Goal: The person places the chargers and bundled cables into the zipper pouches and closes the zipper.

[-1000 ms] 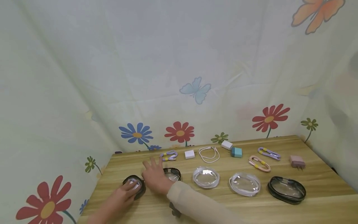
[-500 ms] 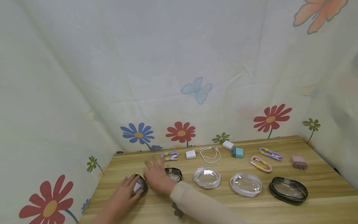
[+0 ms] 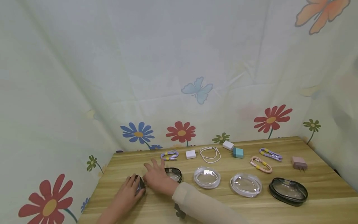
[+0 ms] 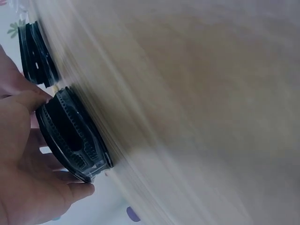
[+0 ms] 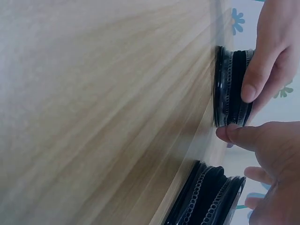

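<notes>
A small oval black zippered case (image 4: 70, 133) with a clear top stands at the table's left side. My left hand (image 3: 127, 193) grips it from above, fingers over the top and thumb (image 5: 251, 91) along the side. Something pale shows through the top in the head view, mostly covered by the fingers. At the near end of the case, my right hand (image 5: 276, 150) pinches with thumb and forefinger at the zipper edge; whether a pull is between them is hidden. A second black case (image 3: 174, 175) lies just right of my right hand, partly behind it.
Two white clear-topped cases (image 3: 207, 178) and another black case (image 3: 288, 191) continue the row rightward. Behind them lie coiled cables (image 3: 210, 155), white plug adapters (image 3: 191, 154), a teal adapter (image 3: 238, 152) and a pink adapter (image 3: 299, 163). A floral curtain (image 3: 156, 93) hangs behind.
My left hand has shifted from pressing into the case's top to spreading over it and now covers more of it. The pale item shows less. The right hand stays at the case's side.
</notes>
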The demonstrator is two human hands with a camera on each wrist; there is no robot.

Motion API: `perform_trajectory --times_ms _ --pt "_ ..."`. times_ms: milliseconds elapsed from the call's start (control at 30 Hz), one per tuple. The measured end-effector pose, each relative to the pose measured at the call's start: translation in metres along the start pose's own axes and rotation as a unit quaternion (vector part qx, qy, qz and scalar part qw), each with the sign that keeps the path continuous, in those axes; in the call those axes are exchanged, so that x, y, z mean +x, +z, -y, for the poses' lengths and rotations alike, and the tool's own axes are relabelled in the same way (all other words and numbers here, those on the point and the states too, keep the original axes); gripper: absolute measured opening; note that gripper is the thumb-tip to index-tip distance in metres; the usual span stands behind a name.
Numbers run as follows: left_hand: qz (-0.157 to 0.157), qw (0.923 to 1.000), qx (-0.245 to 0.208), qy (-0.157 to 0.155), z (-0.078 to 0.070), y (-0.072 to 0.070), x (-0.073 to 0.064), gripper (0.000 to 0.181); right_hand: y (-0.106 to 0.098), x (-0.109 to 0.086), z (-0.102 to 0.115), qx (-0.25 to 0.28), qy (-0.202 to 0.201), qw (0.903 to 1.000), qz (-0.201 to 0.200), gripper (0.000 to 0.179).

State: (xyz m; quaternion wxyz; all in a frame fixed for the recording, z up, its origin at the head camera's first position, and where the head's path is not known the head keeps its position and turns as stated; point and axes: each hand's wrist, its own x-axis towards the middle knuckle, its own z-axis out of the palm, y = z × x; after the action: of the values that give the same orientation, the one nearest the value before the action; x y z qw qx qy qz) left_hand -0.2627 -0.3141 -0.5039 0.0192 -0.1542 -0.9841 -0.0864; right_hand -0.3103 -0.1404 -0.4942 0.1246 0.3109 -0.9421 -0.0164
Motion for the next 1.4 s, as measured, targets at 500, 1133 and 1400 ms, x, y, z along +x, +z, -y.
perform_trajectory --times_ms 500,1133,1400 --pt "-0.065 0.9839 0.038 0.162 0.02 0.005 -0.015 0.043 0.006 0.009 0.003 -0.014 0.038 0.9991 -0.014 0.014" --pt "-0.05 0.9986 -0.007 0.016 0.009 -0.008 -0.004 0.047 0.006 0.003 0.003 0.025 0.03 0.9992 -0.005 0.013" --pt "-0.071 0.9898 0.1 0.073 0.006 0.004 0.002 0.042 0.0 -0.004 0.009 0.031 0.033 0.9989 -0.007 0.013"
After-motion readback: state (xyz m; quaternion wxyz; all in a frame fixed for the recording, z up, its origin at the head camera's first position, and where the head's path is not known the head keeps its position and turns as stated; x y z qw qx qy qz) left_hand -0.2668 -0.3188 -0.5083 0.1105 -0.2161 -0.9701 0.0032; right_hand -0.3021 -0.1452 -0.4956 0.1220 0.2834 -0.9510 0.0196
